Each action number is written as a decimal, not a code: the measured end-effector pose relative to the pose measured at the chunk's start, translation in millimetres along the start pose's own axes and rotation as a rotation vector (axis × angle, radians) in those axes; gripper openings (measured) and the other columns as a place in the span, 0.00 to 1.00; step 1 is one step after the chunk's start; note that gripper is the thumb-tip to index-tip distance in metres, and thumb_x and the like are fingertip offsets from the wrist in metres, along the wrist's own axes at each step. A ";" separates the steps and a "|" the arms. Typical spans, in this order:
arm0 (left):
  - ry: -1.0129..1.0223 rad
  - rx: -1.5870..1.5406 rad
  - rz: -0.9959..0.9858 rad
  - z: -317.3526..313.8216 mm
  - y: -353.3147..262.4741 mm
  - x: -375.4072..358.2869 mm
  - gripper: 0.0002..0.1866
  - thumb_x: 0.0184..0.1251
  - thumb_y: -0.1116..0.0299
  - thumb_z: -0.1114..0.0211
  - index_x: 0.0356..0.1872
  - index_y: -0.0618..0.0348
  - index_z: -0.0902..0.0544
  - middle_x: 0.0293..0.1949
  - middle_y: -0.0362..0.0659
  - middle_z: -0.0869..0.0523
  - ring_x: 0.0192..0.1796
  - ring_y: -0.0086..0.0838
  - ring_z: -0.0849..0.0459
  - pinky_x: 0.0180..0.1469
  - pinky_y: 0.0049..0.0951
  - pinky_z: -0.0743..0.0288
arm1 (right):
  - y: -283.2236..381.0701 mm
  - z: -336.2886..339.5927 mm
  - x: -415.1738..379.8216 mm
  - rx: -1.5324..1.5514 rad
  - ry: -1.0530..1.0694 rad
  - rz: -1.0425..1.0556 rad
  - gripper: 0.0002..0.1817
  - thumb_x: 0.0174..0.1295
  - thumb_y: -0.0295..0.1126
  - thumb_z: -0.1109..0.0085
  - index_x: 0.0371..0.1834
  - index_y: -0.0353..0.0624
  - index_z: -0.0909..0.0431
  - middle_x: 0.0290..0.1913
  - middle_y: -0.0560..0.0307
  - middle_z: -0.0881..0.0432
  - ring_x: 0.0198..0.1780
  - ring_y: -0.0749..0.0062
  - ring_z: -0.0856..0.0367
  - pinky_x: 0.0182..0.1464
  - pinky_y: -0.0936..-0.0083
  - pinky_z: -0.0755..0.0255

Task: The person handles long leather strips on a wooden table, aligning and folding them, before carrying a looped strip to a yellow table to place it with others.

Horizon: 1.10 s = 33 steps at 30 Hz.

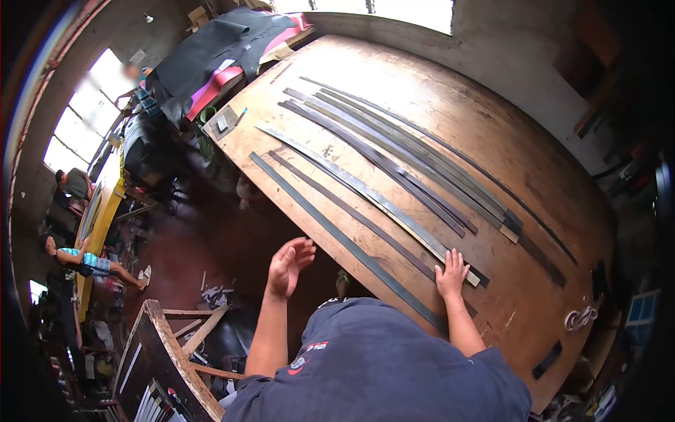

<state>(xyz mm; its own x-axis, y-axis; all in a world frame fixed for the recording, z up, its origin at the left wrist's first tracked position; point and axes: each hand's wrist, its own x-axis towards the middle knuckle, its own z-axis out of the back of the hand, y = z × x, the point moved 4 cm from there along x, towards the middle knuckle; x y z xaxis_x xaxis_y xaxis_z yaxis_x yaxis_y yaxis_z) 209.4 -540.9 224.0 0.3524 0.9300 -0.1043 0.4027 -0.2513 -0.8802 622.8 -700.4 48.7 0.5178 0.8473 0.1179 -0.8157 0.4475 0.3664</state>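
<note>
Dark strips (383, 158) lie roughly side by side on the wooden table (520, 281), most of them gathered over its middle. Nearer the table's front edge are a brown strip (351, 212) and a dark green-grey strip (337, 238), the latter almost following that edge. Between the brown strip and the gathered ones runs a long shiny straight bar (373, 195).

The right hand (451, 273) rests palm down at the bar's near end on the table, fingers slightly spread. The left hand (288, 266) is raised just off the table's front edge, open and loosely curved, holding nothing. The hands are apart.

At the table's right end are what look like scissors (581, 319) and a small dark piece (547, 360). On its far left corner sits a grey square object (223, 122) with a blue-tipped tool (242, 114) beside it. Black and pink sheets (211, 60) are heaped beyond that corner.

Facing the table, the dark shirt (373, 373) bears a red-and-white label (317, 347) and a round emblem (299, 364), both too small to read.
</note>
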 end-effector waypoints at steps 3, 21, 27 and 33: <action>0.511 -0.145 -0.233 -125.4 -98.5 -9.7 0.28 0.69 0.55 0.37 0.59 0.69 0.25 0.53 0.56 0.17 0.56 0.46 0.18 0.60 0.45 0.25 | -10.6 -6.4 2.7 -0.024 -0.033 -0.004 0.25 0.64 0.39 0.43 0.66 0.49 0.29 0.72 0.59 0.34 0.73 0.59 0.41 0.74 0.39 0.57; 1.731 -0.520 -0.281 -230.1 -243.6 -54.3 0.09 0.69 0.79 0.48 0.38 0.73 0.19 0.43 0.57 0.21 0.44 0.54 0.19 0.45 0.62 0.22 | -27.3 4.6 -3.6 0.066 -0.102 -0.376 0.14 0.61 0.33 0.39 0.51 0.53 0.18 0.63 0.65 0.22 0.70 0.66 0.33 0.69 0.34 0.51; 1.665 -0.565 -0.329 -146.9 -273.5 6.8 0.08 0.69 0.80 0.47 0.37 0.74 0.19 0.45 0.55 0.21 0.47 0.54 0.18 0.46 0.61 0.21 | -27.0 27.6 28.7 -0.069 -0.002 -0.495 0.12 0.70 0.38 0.50 0.49 0.54 0.18 0.49 0.49 0.16 0.56 0.48 0.22 0.67 0.32 0.47; 1.641 -0.447 -0.385 -91.8 -296.0 59.2 0.07 0.68 0.69 0.34 0.40 0.61 0.13 0.49 0.48 0.15 0.45 0.43 0.14 0.49 0.40 0.22 | -23.0 30.3 52.3 -0.131 0.079 -0.704 0.12 0.69 0.39 0.47 0.51 0.55 0.18 0.52 0.50 0.16 0.60 0.50 0.23 0.67 0.28 0.50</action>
<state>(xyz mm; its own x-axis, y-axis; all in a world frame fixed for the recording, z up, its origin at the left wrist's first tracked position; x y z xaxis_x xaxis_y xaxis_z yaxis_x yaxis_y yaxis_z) 188.6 -436.0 520.9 0.4921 -0.1940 0.8486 0.7446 -0.4112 -0.5258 676.4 -675.0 74.4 0.9161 0.3610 -0.1747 -0.3218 0.9216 0.2169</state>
